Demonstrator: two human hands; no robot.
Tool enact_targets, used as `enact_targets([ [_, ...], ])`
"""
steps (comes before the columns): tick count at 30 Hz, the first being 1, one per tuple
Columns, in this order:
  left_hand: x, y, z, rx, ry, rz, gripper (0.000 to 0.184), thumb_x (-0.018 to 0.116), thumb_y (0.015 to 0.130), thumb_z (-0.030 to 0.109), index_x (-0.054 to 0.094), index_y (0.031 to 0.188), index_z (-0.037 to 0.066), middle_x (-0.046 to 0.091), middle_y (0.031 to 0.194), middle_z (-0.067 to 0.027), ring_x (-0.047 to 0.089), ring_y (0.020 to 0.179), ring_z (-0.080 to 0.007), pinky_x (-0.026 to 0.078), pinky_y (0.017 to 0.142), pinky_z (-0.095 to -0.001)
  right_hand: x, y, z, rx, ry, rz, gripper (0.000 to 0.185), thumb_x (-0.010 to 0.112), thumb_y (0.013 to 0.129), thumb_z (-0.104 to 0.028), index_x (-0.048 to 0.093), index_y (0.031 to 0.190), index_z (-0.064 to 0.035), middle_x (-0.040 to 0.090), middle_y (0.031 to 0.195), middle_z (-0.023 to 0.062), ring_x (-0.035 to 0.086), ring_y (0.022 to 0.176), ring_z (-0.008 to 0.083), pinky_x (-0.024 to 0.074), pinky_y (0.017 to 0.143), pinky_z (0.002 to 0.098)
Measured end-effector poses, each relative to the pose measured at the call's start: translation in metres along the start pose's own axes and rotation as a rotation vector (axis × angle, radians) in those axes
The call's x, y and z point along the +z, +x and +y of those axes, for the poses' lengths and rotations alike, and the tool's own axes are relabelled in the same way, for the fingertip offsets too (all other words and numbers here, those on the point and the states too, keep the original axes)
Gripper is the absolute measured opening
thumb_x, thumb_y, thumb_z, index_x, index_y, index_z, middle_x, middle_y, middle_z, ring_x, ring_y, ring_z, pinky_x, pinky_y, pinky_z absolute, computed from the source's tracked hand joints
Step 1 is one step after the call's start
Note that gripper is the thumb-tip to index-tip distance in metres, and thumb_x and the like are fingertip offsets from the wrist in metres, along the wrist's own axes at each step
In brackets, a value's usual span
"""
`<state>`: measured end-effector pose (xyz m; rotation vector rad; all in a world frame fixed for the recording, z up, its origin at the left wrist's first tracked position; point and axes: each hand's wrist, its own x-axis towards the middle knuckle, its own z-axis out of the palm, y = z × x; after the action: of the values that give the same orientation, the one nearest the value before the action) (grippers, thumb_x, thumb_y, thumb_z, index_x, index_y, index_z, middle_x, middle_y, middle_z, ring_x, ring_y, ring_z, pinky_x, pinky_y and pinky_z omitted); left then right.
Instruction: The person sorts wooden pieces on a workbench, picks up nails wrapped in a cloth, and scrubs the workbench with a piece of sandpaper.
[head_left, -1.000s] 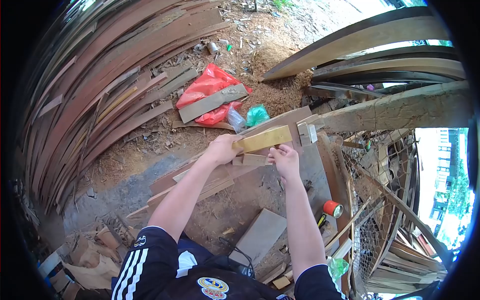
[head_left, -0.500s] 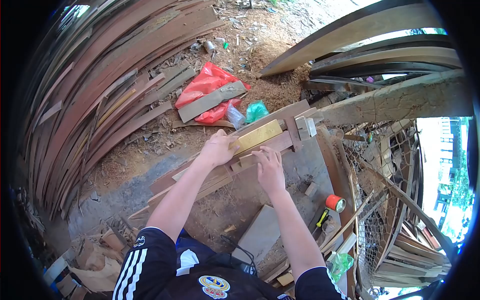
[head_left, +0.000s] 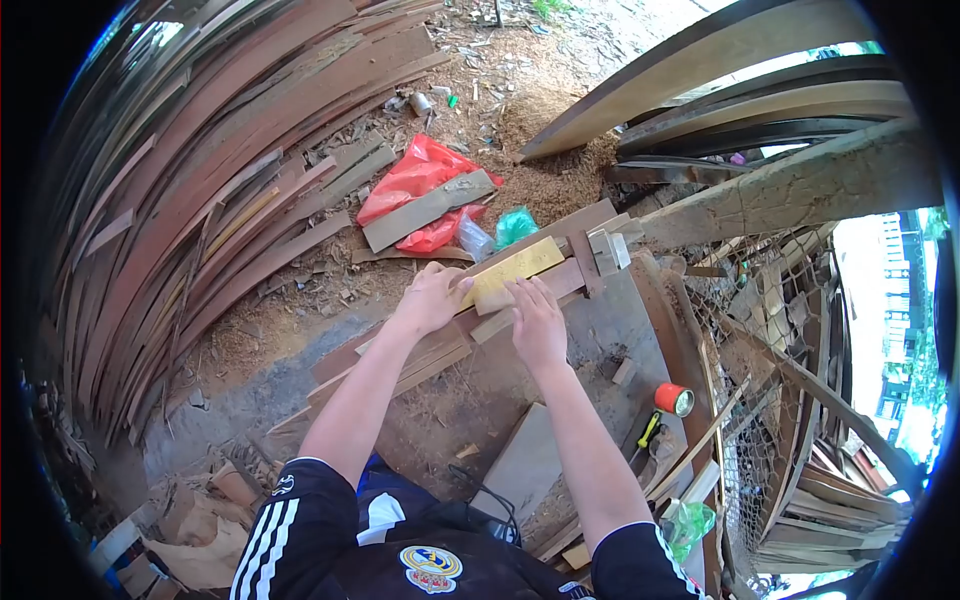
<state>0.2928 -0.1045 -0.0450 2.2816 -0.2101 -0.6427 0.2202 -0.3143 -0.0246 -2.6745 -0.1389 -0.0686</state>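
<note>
A yellowish wooden block [head_left: 517,273] lies at a slant over the long boards on the bench, its broad face toward me. My left hand [head_left: 432,298] closes on its left end, thumb and fingers at the edge. My right hand [head_left: 538,322] has bent fingers pressed on the block's near edge. Beneath and beside it run a reddish-brown board [head_left: 548,284] and a paler strip [head_left: 492,327]. A dark wooden crosspiece [head_left: 583,264] stands just past the block's right end. The undersides of my fingers are hidden.
On the bench [head_left: 625,325] are an orange-red can [head_left: 673,399], a yellow-handled screwdriver [head_left: 650,430] and a flat board [head_left: 522,455]. Stacked planks [head_left: 250,130] rise at left. A red plastic bag [head_left: 425,165] lies on the ground beyond. Wire mesh [head_left: 745,480] stands at right.
The block has tipped, and its broad face shows more. My right hand has shifted slightly left, from the near wood strip onto the block's edge. My left hand stays at the block's end.
</note>
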Motion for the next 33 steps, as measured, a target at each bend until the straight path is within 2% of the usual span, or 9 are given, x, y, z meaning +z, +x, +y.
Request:
enact_targets([
  [5, -0.013, -0.031, -0.012, 0.11, -0.024, 0.132, 0.038, 0.059, 0.1, 0.032, 0.065, 0.125, 0.004, 0.061, 0.121, -0.0183, 0.059, 0.117, -0.0354, 0.047, 0.102, -0.0421, -0.025, -0.026, 0.005, 0.039, 0.05, 0.106, 0.045, 0.062, 0.084, 0.002, 0.061, 0.128, -0.0104, 0.059, 0.136, 0.0108, 0.051, 0.131, 0.0332, 0.0431, 0.11, 0.0437],
  [10, -0.034, -0.064, -0.025, 0.16, -0.124, 0.245, 0.026, 0.06, 0.099, 0.021, 0.069, 0.112, 0.002, 0.064, 0.115, -0.0182, 0.062, 0.113, -0.0341, 0.05, 0.095, -0.042, -0.043, -0.124, 0.018, 0.212, 0.115, 0.152, 0.037, 0.064, 0.084, 0.001, 0.066, 0.12, -0.0088, 0.065, 0.128, 0.012, 0.059, 0.121, 0.0334, 0.0463, 0.105, 0.0415],
  [12, -0.036, -0.071, -0.035, 0.253, -0.034, 0.387, 0.025, 0.056, 0.101, 0.021, 0.069, 0.104, 0.0, 0.068, 0.097, -0.0169, 0.067, 0.098, -0.0306, 0.052, 0.083, -0.0397, -0.046, -0.176, 0.015, 0.298, 0.128, 0.08, 0.033, 0.064, 0.085, -0.003, 0.067, 0.117, -0.0091, 0.067, 0.121, 0.0119, 0.061, 0.116, 0.0335, 0.0477, 0.102, 0.0417],
  [14, -0.039, -0.085, -0.029, 0.085, -0.267, 0.435, 0.034, 0.053, 0.104, 0.027, 0.07, 0.096, -0.001, 0.065, 0.073, -0.015, 0.069, 0.075, -0.0278, 0.052, 0.069, -0.0368, -0.048, -0.232, 0.011, 0.378, 0.127, -0.016, 0.029, 0.064, 0.086, -0.007, 0.068, 0.114, -0.0096, 0.068, 0.116, 0.0119, 0.062, 0.112, 0.0336, 0.0489, 0.1, 0.042],
  [16, -0.056, -0.105, -0.002, 0.037, -0.113, 0.51, 0.05, 0.047, 0.108, 0.034, 0.063, 0.079, -0.004, 0.055, 0.055, -0.0118, 0.056, 0.051, -0.0233, 0.045, 0.055, -0.0367, -0.048, -0.286, -0.002, 0.438, 0.133, -0.151, 0.025, 0.063, 0.087, -0.011, 0.069, 0.112, -0.0101, 0.069, 0.111, 0.0122, 0.063, 0.11, 0.0335, 0.0498, 0.098, 0.0423],
  [22, -0.057, -0.149, 0.031, 0.204, -0.229, 0.4, 0.065, 0.042, 0.109, 0.041, 0.044, 0.058, 0.001, 0.045, 0.051, -0.0045, 0.037, 0.05, -0.0128, 0.029, 0.049, -0.0398, -0.031, -0.41, -0.037, 0.631, 0.241, -0.206, 0.026, 0.063, 0.087, -0.019, 0.069, 0.112, -0.0126, 0.068, 0.105, 0.0153, 0.064, 0.102, 0.0367, 0.0529, 0.09, 0.0451],
  [26, -0.033, -0.186, 0.051, 0.282, -0.123, 0.273, 0.062, 0.044, 0.108, 0.041, 0.051, 0.06, 0.001, 0.05, 0.054, -0.0057, 0.047, 0.053, -0.0142, 0.037, 0.054, -0.0348, -0.012, -0.464, -0.051, 0.796, 0.171, -0.256, 0.025, 0.061, 0.087, -0.023, 0.069, 0.108, -0.0114, 0.068, 0.106, 0.0184, 0.065, 0.102, 0.0386, 0.0534, 0.089, 0.0469],
  [30, 0.001, -0.228, 0.044, 0.39, 0.028, 0.104, 0.053, 0.048, 0.106, 0.035, 0.059, 0.07, -0.002, 0.06, 0.062, -0.0175, 0.06, 0.058, -0.0295, 0.045, 0.06, -0.0408, 0.023, -0.503, -0.052, 0.871, 0.233, -0.328, 0.028, 0.062, 0.085, -0.022, 0.067, 0.111, -0.013, 0.069, 0.109, 0.0201, 0.065, 0.104, 0.0405, 0.0518, 0.093, 0.0486],
  [33, 0.02, -0.256, 0.032, 0.414, 0.343, -0.18, 0.046, 0.052, 0.101, 0.039, 0.068, 0.083, 0.0, 0.068, 0.08, -0.0218, 0.066, 0.078, -0.0401, 0.05, 0.071, -0.0483, 0.044, -0.517, -0.056, 0.982, 0.362, -0.122, 0.026, 0.064, 0.083, -0.022, 0.067, 0.106, -0.0118, 0.069, 0.106, 0.0196, 0.065, 0.102, 0.0401, 0.0522, 0.091, 0.0489],
])
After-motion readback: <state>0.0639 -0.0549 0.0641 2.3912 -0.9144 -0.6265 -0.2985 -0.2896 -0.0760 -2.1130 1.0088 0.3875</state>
